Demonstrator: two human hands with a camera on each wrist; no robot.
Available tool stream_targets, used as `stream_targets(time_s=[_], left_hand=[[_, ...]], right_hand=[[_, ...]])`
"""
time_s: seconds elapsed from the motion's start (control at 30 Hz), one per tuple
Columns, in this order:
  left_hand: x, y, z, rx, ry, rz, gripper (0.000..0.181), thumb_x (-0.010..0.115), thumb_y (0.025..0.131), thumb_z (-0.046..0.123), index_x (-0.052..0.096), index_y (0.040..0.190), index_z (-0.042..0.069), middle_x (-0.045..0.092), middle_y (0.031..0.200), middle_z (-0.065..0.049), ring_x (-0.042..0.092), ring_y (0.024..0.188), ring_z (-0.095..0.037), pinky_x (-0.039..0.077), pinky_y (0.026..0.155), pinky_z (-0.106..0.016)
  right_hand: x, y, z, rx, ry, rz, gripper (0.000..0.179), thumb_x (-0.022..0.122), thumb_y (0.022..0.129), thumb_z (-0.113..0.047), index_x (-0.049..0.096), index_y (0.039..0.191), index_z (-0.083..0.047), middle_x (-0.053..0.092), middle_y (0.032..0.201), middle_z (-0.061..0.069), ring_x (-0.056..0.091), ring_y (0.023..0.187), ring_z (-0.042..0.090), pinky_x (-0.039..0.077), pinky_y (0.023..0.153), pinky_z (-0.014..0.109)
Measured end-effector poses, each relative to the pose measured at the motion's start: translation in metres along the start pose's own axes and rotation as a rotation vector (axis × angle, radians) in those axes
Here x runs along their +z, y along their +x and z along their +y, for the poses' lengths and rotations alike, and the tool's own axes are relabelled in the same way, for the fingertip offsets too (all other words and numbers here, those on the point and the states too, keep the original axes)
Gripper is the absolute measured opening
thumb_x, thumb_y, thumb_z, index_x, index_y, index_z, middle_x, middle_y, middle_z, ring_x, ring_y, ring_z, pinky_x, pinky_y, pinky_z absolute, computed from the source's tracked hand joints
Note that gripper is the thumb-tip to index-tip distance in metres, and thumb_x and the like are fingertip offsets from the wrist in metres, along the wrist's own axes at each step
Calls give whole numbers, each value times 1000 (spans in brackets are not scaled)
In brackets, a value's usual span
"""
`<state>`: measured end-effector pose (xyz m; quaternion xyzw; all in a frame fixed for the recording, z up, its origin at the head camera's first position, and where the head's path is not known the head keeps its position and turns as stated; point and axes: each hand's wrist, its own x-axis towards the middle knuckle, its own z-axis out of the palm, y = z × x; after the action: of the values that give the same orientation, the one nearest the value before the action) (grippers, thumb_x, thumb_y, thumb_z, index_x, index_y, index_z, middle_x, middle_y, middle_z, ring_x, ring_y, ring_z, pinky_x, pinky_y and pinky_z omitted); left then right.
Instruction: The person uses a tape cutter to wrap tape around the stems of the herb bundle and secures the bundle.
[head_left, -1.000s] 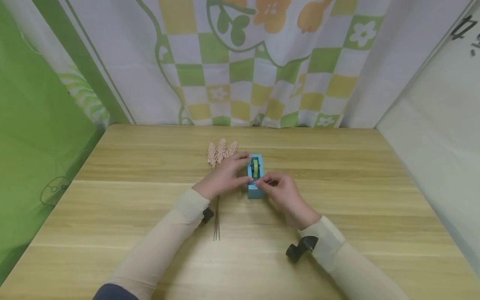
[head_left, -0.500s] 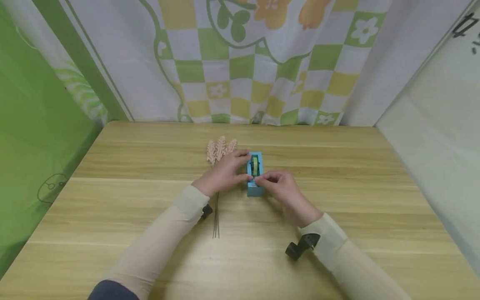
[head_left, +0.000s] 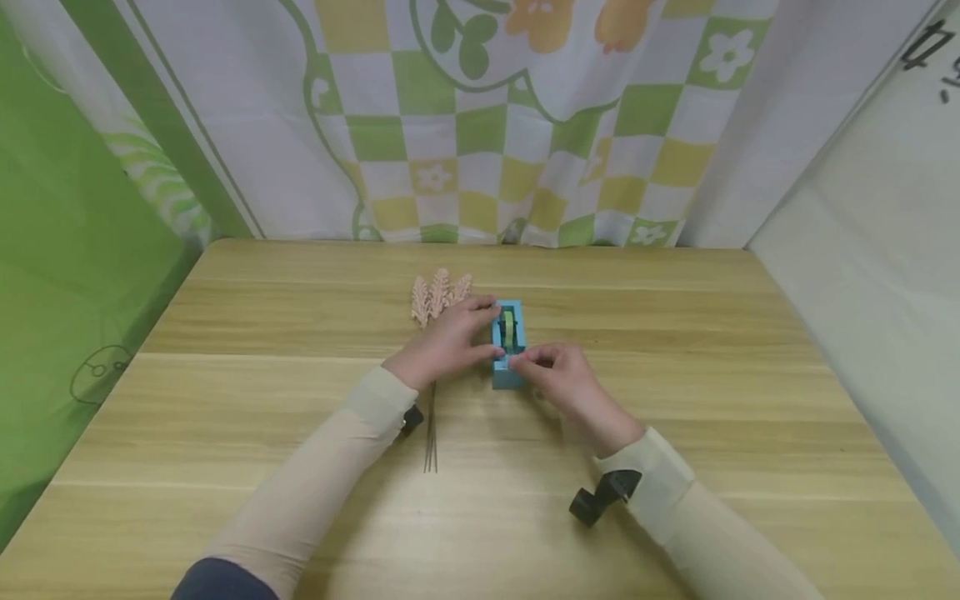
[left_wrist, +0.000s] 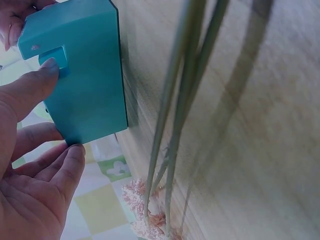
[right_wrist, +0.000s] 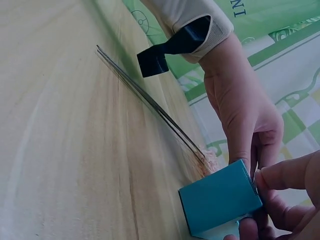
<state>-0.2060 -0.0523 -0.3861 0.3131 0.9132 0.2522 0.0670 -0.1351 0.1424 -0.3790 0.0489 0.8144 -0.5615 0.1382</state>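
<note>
A blue tape dispenser (head_left: 508,378) with a green tape roll (head_left: 508,330) stands on the wooden table. My left hand (head_left: 444,342) holds it from the left; in the left wrist view the thumb (left_wrist: 42,80) presses its side and the other fingers curl at its far end. At the front cutting edge, my right hand (head_left: 570,390) has its thumb and forefinger pinched together on the tape end, which is barely visible. Under the left forearm and hand lie pink artificial flower sprigs (head_left: 439,293), their thin stems (head_left: 431,437) pointing toward me.
The wooden table (head_left: 675,333) extends around both hands. A patterned curtain (head_left: 480,125) hangs behind its far edge, with a green cloth (head_left: 75,275) at the left and a pale panel (head_left: 885,250) at the right. Each wrist wears a black camera mount (head_left: 603,496).
The head view has shifted slightly, moving the whole scene up a little. Both hands stay at the dispenser, and the right fingertips remain at its front edge.
</note>
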Motion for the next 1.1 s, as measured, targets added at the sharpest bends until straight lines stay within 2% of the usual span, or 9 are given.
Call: stream_targets(time_s=[0.17,0.4,0.63,0.87,1.0,1.1], left_hand=[[-1,0,-1,7,1,2,71,77,96,32,48,153,1,43,163,-20,43,152,-36,37,126,-46],[0,0,-1,1,4,5,71,77,96,33,48,153,1,43,164,-19,43,152,-35,38,126,-46],[1,1,0,-6,1,1,72,76,96,34,48,154,1,42,165,-19,43,152,-35,36,127,-46],[1,-1,0,-5,-1,9,71,76,96,34,49,153,1,42,165,-18,43,153,-35,36,127,-47],[2,-1,0,-7,-8,10,71,77,96,34,49,153,2,42,165,-18,43,152,-35,36,127,-47],[1,-1,1,-7,-12,8,71,77,96,34,49,153,1,42,165,-19,43,153,-35,35,127,-47]], right_hand=[[2,-4,0,21,-2,10,24,69,101,-17,74,105,6,66,95,0,51,82,11,47,66,21],[2,-11,2,1,14,-2,27,68,102,-20,73,110,6,68,99,1,50,78,11,46,64,21],[3,-17,5,19,-9,14,29,69,102,-22,73,110,6,60,85,0,49,72,12,43,61,23],[3,-21,9,7,2,-5,28,66,103,-20,72,108,7,58,87,-3,48,80,14,43,65,23],[5,-22,11,5,37,-16,25,65,104,-18,71,106,7,68,89,4,55,82,13,46,69,22],[6,-22,13,3,115,-39,23,63,105,-14,68,107,9,75,92,9,63,81,10,53,73,22]])
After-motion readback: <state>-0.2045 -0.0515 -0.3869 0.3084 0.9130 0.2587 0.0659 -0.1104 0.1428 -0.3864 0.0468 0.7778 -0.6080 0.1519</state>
